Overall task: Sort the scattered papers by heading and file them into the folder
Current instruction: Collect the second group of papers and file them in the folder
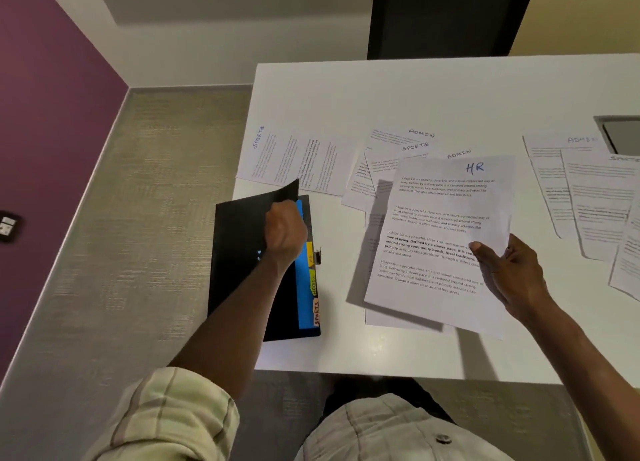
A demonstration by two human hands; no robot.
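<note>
A black folder [239,253] lies at the table's left edge, its cover lifted by my left hand [284,228], which grips the cover's edge. Inside show a blue divider [304,287] and tabs reading ADMIN and SPORTS. My right hand [509,270] pinches a sheet headed HR [440,232] by its right edge, holding it slightly above another sheet on the table. Behind it lie overlapping papers headed ADMIN [420,133] and SPORTS [415,146]. A SPORTS sheet [266,156] lies sideways at the far left.
More sheets [588,190], one headed ADMIN, are spread at the right of the white table [381,97]. A grey recessed panel [623,133] sits at the right edge. A dark chair back [446,14] stands beyond the table. Carpet floor lies to the left.
</note>
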